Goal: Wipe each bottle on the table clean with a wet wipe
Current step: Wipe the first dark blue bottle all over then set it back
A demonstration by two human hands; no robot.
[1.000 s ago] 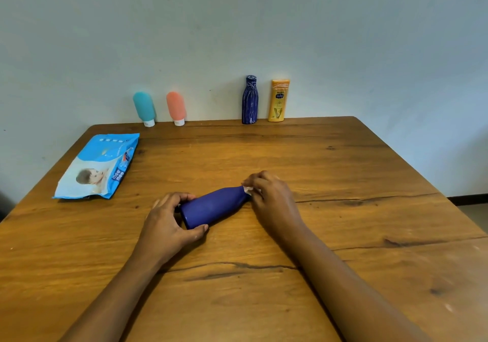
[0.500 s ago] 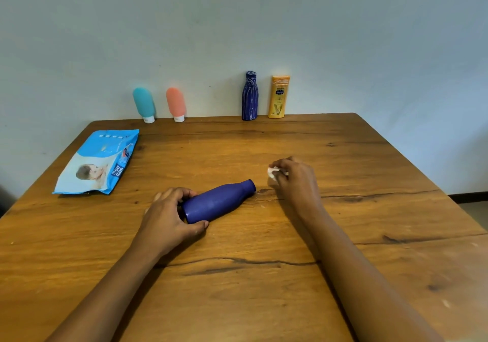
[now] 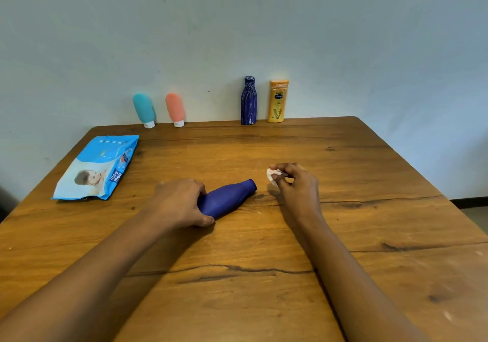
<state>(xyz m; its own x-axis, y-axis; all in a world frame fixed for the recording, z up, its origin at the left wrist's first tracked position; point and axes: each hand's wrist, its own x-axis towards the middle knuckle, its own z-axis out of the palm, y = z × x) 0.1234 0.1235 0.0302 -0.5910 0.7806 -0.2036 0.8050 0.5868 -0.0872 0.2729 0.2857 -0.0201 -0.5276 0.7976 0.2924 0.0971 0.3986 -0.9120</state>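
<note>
left hand (image 3: 182, 201): fingers are curled over the base end of the plain dark blue plastic bottle (image 3: 229, 199), thumb low against the wood. the bottle is gripped and pinned on its side on the brown wooden table (image 3: 264, 289), neck pointed away and to the right. the left forearm is laid low, entering from the near left.

right hand (image 3: 295, 185): a small crumpled white wet wipe (image 3: 272, 174) is pinched between thumb and fingertips. it is held just beyond the bottle's neck, apart from it. the wrist is carried low over the wood.

judgement, step in hand: wiping of this bottle. the wipe should be set onto the neck and drawn down the body toward the base. the bottle should be rolled under the left hand so that the underside is reached. a round body is likely to roll, so a firm base grip is advised. the covered base end should be wiped too.

farther left: a flat blue wet wipe pack (image 3: 97, 167) is noted. at the wall, upright and well apart from the hands, four more are noted: a teal tube (image 3: 144, 109), a salmon tube (image 3: 175, 108), a patterned blue bottle (image 3: 248, 101) and a yellow lotion bottle (image 3: 278, 101).
</note>
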